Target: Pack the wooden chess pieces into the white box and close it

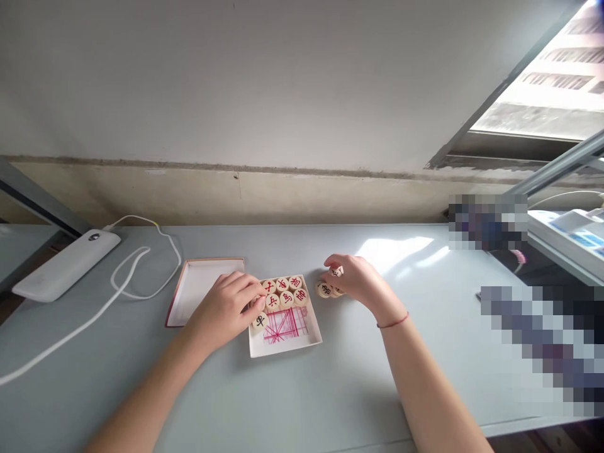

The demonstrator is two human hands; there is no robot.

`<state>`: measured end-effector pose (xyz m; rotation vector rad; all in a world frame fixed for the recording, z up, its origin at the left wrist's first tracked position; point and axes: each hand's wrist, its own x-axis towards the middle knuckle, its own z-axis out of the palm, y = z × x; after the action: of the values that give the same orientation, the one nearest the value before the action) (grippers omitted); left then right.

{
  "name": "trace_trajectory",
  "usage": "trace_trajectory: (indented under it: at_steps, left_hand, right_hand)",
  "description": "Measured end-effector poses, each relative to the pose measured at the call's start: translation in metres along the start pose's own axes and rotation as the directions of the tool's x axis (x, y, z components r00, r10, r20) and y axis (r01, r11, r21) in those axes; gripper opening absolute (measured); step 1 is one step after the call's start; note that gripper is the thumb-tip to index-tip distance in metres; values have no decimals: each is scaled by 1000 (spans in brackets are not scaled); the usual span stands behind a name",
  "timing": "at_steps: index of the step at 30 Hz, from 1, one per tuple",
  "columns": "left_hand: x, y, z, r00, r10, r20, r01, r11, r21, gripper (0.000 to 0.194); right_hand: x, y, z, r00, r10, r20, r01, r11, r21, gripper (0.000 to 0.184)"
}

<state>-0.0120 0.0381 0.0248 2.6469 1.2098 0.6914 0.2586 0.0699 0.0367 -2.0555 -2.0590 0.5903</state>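
A shallow white box (302,343) lies on the grey table, with a folded sheet of red grid lines (286,324) in it and several round wooden chess discs (285,290) in rows at its far end. My left hand (226,308) rests over the box's left side, fingers curled on a disc (260,322) at the left edge. Just right of the box, my right hand (353,280) is closed in a pinch on a disc (335,273) above a few loose discs (324,289). A red string circles that wrist.
The box lid (195,283) lies open side up, left of the box. A white power bank (66,264) with a looping white cable (136,264) sits at the far left. A wall runs behind the table; blurred shapes and a window frame (561,160) stand at right.
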Motion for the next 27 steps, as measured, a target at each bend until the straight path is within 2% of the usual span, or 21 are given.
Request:
trace_trajectory:
  at_steps: [4,7,9,11,14,16,20,22,24,27]
  left_hand:
    - [0,1,-1,1000,-4,-5,4,1000,1,18]
    - [0,3,-1,999,13,-44,-12,1000,28,16]
    - [0,8,0,996,24,-87,-20,999,45,24]
    - [0,14,2,992,20,-124,-17,999,27,37]
    - [-2,25,4,989,9,-149,-17,998,-55,44]
    - [-2,30,4,989,3,-148,-20,993,-115,41]
    - [-2,32,1,991,-15,-134,-11,981,-195,27]
    - [-1,31,0,996,-5,-94,-16,976,-216,13]
    - [-1,30,2,999,36,-41,-44,975,-219,10]
    - [-3,27,6,994,99,37,-92,982,-166,11]
  right_hand:
    - [0,1,-2,998,-25,-51,28,997,76,25]
    - [-8,-12,0,991,-57,-121,94,940,327,26]
    - [-19,-27,6,990,-96,-99,135,829,542,29]
    - [-31,-44,14,983,-180,-26,144,687,712,31]
    - [-46,-64,26,957,-290,20,138,512,848,26]
    - [-50,-68,30,949,-314,21,131,456,880,25]
    - [-46,-56,27,955,-295,28,110,441,891,29]
    - [-42,-47,24,970,-242,5,112,469,876,30]
    - [-40,-38,19,976,-215,-27,136,511,849,29]
    - [-40,-31,12,955,-297,-24,203,592,780,20]
